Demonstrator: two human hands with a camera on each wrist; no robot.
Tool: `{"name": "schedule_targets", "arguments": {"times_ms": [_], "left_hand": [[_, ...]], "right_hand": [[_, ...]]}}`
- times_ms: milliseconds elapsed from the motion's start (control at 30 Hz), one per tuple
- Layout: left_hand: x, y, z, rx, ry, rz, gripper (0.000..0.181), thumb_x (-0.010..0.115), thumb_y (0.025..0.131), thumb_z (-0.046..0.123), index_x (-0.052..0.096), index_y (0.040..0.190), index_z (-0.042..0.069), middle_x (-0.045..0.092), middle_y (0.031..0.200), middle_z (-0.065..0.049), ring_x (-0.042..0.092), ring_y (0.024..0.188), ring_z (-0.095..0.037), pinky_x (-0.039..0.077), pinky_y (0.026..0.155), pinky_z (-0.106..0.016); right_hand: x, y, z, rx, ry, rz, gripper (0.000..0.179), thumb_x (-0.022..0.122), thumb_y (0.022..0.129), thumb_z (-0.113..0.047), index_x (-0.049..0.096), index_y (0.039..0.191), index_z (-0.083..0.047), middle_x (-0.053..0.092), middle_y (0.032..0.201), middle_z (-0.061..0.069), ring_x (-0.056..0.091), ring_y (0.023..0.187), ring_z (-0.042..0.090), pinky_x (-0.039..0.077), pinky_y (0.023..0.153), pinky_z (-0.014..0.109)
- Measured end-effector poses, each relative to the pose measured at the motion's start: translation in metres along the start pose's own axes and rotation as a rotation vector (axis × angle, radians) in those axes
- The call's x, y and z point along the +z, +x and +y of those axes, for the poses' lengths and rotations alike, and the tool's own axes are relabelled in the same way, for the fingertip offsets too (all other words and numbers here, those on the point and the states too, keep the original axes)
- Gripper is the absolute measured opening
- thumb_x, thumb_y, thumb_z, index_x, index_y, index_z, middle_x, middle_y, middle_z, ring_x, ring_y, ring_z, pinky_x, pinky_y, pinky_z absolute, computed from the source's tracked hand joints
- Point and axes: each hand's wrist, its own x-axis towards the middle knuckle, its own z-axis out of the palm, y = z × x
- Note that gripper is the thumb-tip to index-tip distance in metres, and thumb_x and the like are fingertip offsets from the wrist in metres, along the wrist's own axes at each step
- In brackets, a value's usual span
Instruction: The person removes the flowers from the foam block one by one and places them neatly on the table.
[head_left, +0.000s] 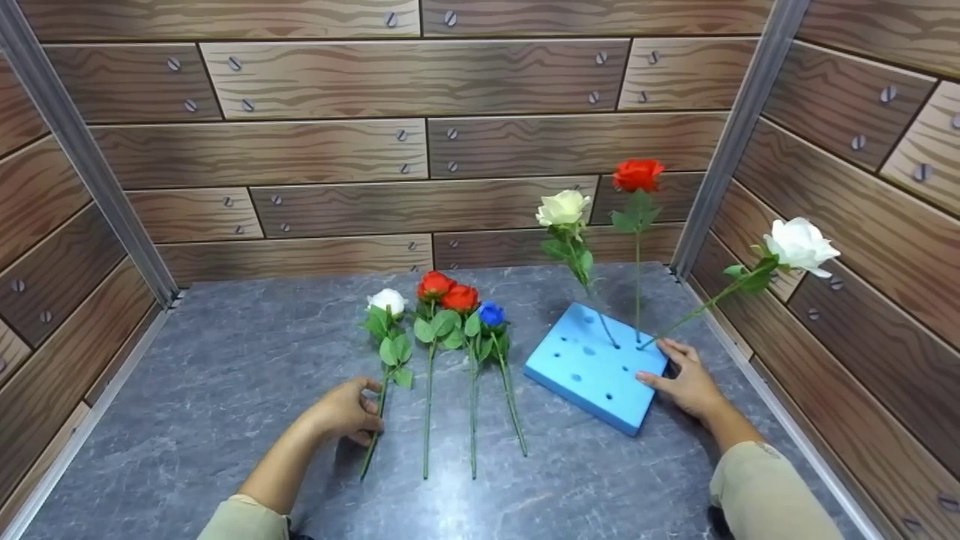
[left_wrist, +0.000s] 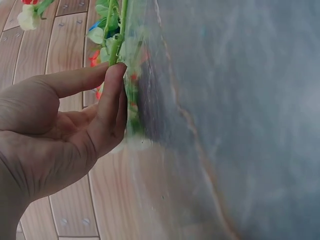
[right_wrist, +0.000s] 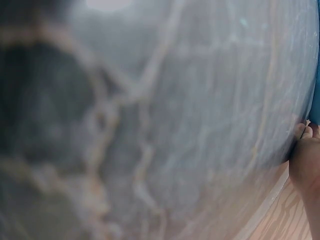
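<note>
My left hand (head_left: pixel 349 411) pinches the lower stem of a white rose (head_left: pixel 388 301) lying on the table. In the left wrist view, thumb and fingertips meet at the green stem (left_wrist: pixel 115 52). My right hand (head_left: pixel 691 386) grips the right edge of a blue foam block (head_left: pixel 581 382) with several holes, thumb on its top face. Three roses stand in the block: a cream rose (head_left: pixel 564 208) tilted left, an upright red rose (head_left: pixel 637 175) and a white rose (head_left: pixel 801 246) leaning far right. The right wrist view catches only part of the right hand (right_wrist: pixel 306 162) at its edge.
Beside the held stem lie a red rose (head_left: pixel 434 286), another red rose (head_left: pixel 460 298) and a blue rose (head_left: pixel 491 313), stems toward me. The grey marbled table (head_left: pixel 225 390) is enclosed by wood-patterned walls (head_left: pixel 315 150) at the back and both sides.
</note>
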Motion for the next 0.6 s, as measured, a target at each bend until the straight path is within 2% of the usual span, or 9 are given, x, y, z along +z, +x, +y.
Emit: {"name": "schedule_targets", "arguments": {"times_ms": [167,267,467,600], "left_hand": [[0.004,0.002,0.002,0.02,0.033,0.011,0.062,0.079,0.084,-0.015,0.053,0.141,-0.01,0.061,0.095,-0.012,0.07,0.075,-0.022,0.07,0.067,-0.042],[0.006,0.002,0.004,0.022,0.09,0.03,0.061,0.08,0.083,-0.015,0.055,0.138,-0.01,0.062,0.093,-0.011,0.069,0.072,-0.021,0.069,0.066,-0.041],[0.007,-0.002,0.017,0.045,0.307,0.063,0.065,0.085,0.084,-0.003,0.054,0.141,-0.01,0.068,0.097,-0.012,0.07,0.067,-0.022,0.067,0.064,-0.039],[0.009,-0.004,0.03,0.086,0.453,0.103,0.063,0.085,0.09,0.011,0.056,0.143,-0.006,0.076,0.103,-0.015,0.075,0.082,-0.028,0.065,0.078,-0.047]], "right_hand": [[-0.001,0.0,0.0,-0.003,0.015,0.001,0.102,0.077,0.101,-0.048,0.02,0.173,-0.004,0.008,0.178,0.028,0.008,0.163,0.059,0.019,0.131,0.076],[-0.001,-0.001,0.0,-0.005,0.007,0.002,0.101,0.076,0.101,-0.048,0.02,0.173,-0.004,0.008,0.177,0.028,0.008,0.163,0.06,0.019,0.13,0.077],[-0.001,-0.002,-0.002,-0.006,-0.003,0.005,0.102,0.077,0.1,-0.049,0.02,0.173,-0.005,0.009,0.177,0.029,0.01,0.162,0.06,0.02,0.13,0.077],[0.0,-0.003,-0.001,-0.011,0.002,0.009,0.101,0.077,0.101,-0.048,0.021,0.173,-0.005,0.01,0.177,0.028,0.01,0.163,0.059,0.02,0.13,0.077]]}}
